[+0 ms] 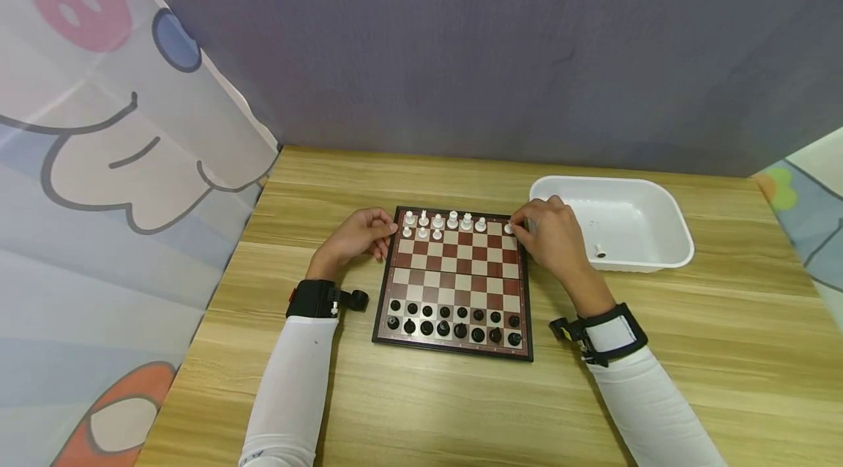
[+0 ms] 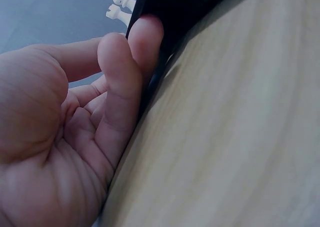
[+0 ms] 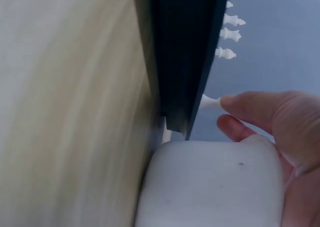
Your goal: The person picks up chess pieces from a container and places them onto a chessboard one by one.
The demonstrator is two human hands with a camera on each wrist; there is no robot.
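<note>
A small chessboard (image 1: 449,273) lies on the table, its squares red and cream. My right hand (image 1: 552,236) pinches a white chess piece (image 3: 210,102) by its top, at the board's far right corner; its kind is hidden by the fingertips. In the head view, my left hand (image 1: 361,236) is at the board's far left edge. A left fingertip touches that dark edge in the left wrist view, while the other fingers are loosely bent. Several white pieces (image 1: 453,219) stand along the far row with three white pawns (image 1: 423,233) before them. Black pieces (image 1: 444,329) fill the two near rows.
Right of the board, a white plastic tub (image 1: 681,236) stands close behind my right hand, with a small white piece (image 1: 600,251) lying inside. A grey wall panel (image 1: 500,57) rises at the table's (image 1: 658,364) far edge, and a printed curtain (image 1: 165,233) hangs at the left.
</note>
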